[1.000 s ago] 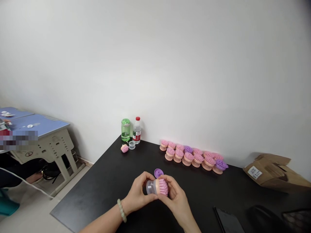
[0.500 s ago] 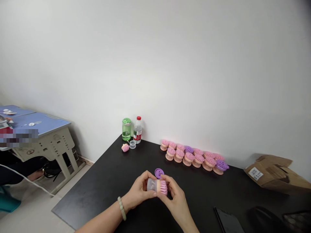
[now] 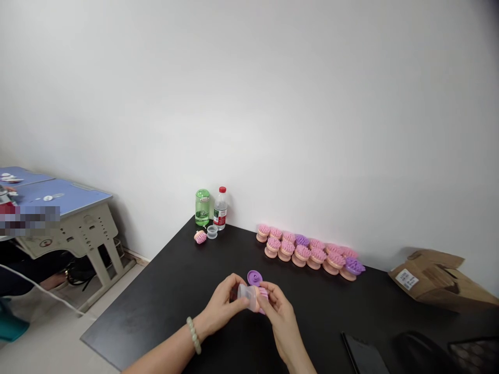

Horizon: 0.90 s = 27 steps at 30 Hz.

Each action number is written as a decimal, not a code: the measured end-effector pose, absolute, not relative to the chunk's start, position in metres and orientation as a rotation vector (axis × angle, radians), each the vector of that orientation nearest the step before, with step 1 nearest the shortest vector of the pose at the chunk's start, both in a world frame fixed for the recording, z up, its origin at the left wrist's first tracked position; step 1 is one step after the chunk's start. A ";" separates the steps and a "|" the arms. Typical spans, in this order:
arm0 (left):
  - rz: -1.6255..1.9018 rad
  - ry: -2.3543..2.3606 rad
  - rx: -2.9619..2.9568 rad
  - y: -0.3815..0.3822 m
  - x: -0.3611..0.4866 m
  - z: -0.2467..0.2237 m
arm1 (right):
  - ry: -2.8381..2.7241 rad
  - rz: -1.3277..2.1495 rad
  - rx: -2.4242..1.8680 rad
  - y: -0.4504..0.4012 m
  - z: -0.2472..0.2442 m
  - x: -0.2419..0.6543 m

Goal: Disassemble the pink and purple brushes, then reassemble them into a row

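- Left hand (image 3: 221,306) curled closed around the clear plastic cup (image 3: 247,297), with a pale beaded bracelet (image 3: 193,335) on the wrist
- Right hand (image 3: 283,322) closed on the pink-bristled brush head (image 3: 263,294), its fingers hiding much of the bristles
- Cup and brush head joined end to end, lying sideways between the two hands, over the near part of the black table (image 3: 136,317)
- Purple round cap (image 3: 254,278) just beyond the hands, close to the fingers; whether it touches them or the tabletop cannot be told
- Green plastic bottle (image 3: 202,208) and water bottle with a red cap (image 3: 220,209) standing side by side at the far corner of the table, against the wall
- Small clear cup (image 3: 212,231) and a single pink brush (image 3: 200,237) lying just in front of those bottles
- Rows of pink silicone brushes (image 3: 307,250) standing along the wall, with purple-bristled brushes (image 3: 354,266) among them
- Torn brown cardboard packet (image 3: 429,280) with a white label at the right end of the table
- Black phone (image 3: 364,356) lying flat near the table's near edge, to the right of the hands
- Blue-topped desk (image 3: 58,197) on a beige metal frame off to the left, beyond the table, partly hidden by a blurred patch
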<state>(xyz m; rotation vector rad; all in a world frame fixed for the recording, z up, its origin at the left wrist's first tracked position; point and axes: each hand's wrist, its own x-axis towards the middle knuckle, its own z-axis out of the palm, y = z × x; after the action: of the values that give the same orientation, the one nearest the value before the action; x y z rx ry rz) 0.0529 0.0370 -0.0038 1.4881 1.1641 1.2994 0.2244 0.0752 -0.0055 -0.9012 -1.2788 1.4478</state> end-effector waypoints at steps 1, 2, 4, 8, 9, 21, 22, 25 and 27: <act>1.310 1.149 1.521 0.037 0.052 -0.003 | -1.278 1.438 -0.906 0.076 -0.006 0.225; 1.324 1.102 1.568 0.038 0.052 -0.002 | -1.278 1.433 -0.910 0.077 -0.007 0.225; 1.344 0.938 1.612 0.036 0.052 0.003 | -1.281 1.428 -0.911 0.078 -0.010 0.226; 1.393 0.829 1.390 0.033 0.053 0.009 | -1.269 1.428 -0.916 0.080 -0.016 0.225; 1.389 0.895 1.345 0.033 0.053 0.010 | -1.262 1.424 -0.919 0.079 -0.016 0.224; 1.374 0.882 1.218 0.036 0.052 0.010 | -1.288 1.375 -0.894 0.074 -0.005 0.224; 1.350 0.942 1.192 0.036 0.051 0.009 | -1.275 1.367 -0.894 0.074 -0.005 0.223; 1.289 0.962 1.193 0.037 0.050 0.007 | -1.278 1.360 -0.907 0.075 -0.005 0.223; 1.313 0.883 1.295 0.038 0.049 0.007 | -1.302 1.360 -0.923 0.076 -0.006 0.223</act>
<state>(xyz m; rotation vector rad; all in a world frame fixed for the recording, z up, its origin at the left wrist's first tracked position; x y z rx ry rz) 0.0493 0.0380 0.0074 1.2952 0.8828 1.3129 0.2235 0.0756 -0.0062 -0.9228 -1.3022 1.3602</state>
